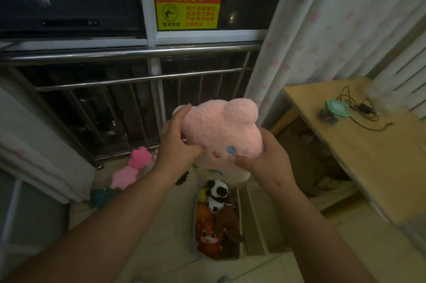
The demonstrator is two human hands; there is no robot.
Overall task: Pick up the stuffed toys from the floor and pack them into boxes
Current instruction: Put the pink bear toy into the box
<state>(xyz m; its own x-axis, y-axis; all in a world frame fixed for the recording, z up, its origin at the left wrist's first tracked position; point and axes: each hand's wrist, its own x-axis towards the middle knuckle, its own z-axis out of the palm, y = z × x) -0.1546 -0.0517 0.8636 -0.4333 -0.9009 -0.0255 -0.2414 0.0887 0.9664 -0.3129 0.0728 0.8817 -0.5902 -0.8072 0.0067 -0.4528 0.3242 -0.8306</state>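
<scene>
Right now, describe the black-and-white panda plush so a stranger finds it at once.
Find the beige box on the floor, below the pale pink plush. The panda plush lies at its far end, beside an orange toy and a brown toy. It alone is black and white.

- Pale pink stuffed toy (221, 130): fuzzy, matt plush cloth.
- Railing (129, 53): shiny, smooth metal.
- Tabletop (359, 144): matt, light wood.
- Curtain (334, 17): thin printed cloth.
- Floor (175, 257): smooth, glossy tiles.
- Box (241, 213): matt cardboard.

left hand (177, 146) hides part of the pink toy (221, 126).
</scene>
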